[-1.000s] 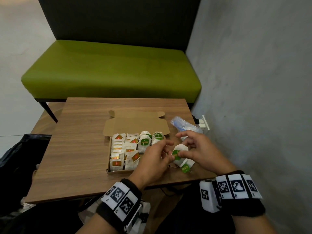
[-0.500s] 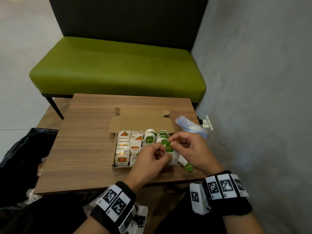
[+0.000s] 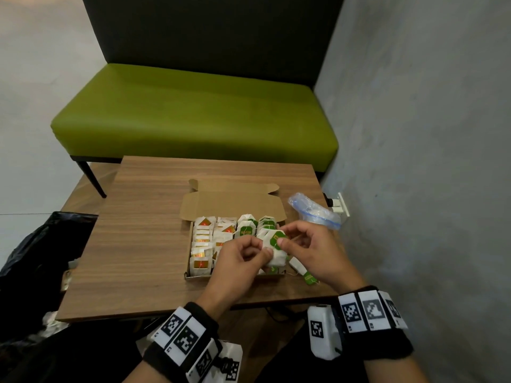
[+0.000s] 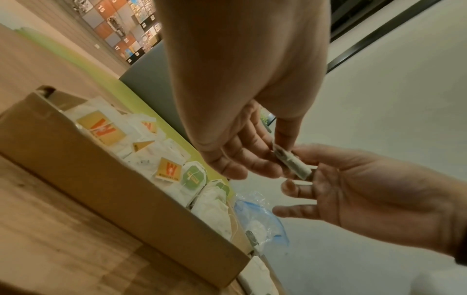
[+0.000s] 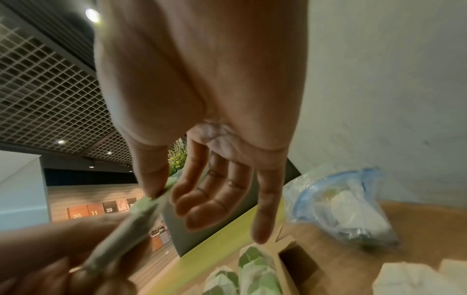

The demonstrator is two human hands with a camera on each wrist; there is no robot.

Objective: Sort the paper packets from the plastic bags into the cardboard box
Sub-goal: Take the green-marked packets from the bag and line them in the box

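Note:
An open cardboard box (image 3: 190, 275) sits mid-table, filled with rows of white paper packets: orange-labelled ones (image 3: 203, 239) on its left, green-labelled ones (image 3: 246, 229) on its right. Both hands hold one white packet with a green label (image 3: 272, 246) just above the box's right side. My left hand (image 3: 264, 252) pinches its left edge and my right hand (image 3: 283, 239) pinches the label end. The left wrist view shows the packet (image 4: 290, 161) edge-on between the fingers. A clear plastic bag with a blue zip (image 3: 315, 211) lies right of the box.
Another packet with a green tag (image 3: 301, 269) lies on the wooden table (image 3: 138, 230) by the box's right front corner. A green bench (image 3: 193, 114) stands behind, a grey wall (image 3: 428, 161) close on the right, and a black bag (image 3: 33, 258) on the floor to the left.
Both hands have carried the green-labelled packet up and left, from the table beside the box to above its right side. The second packet stays on the table.

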